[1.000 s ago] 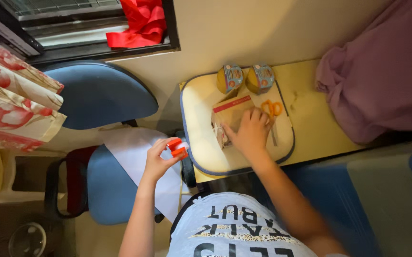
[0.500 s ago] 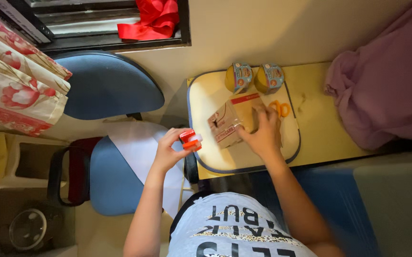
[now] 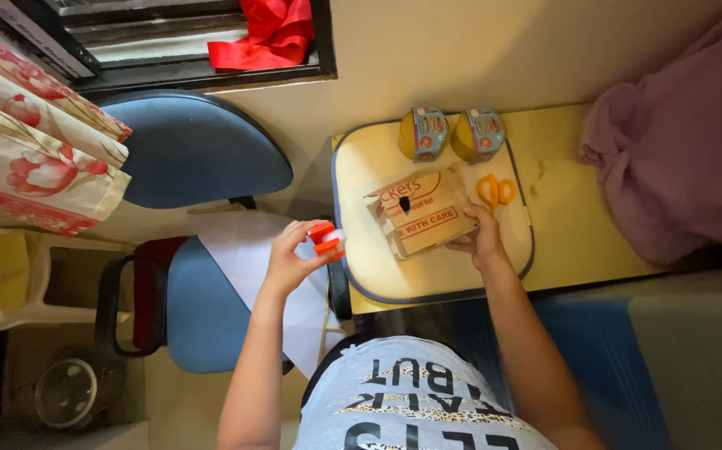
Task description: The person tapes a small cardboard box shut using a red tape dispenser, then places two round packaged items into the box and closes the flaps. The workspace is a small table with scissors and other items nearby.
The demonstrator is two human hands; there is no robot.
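A plain cream wall (image 3: 477, 50) runs along the far side, lit warmly from indoors. Up in the corner well away from the fingers sits a dark-framed window (image 3: 177, 50) with a red cloth (image 3: 269, 29) bunched on its sill. Beside it hangs a floral curtain in cream and red (image 3: 36, 142). Below the window stand two blue padded chairs, the farther one (image 3: 194, 150) round-backed, the nearer one (image 3: 198, 308) with black armrests. A small yellow table (image 3: 577, 242) stands against the wall, and a mauve cloth heap (image 3: 686, 150) lies at its far end.
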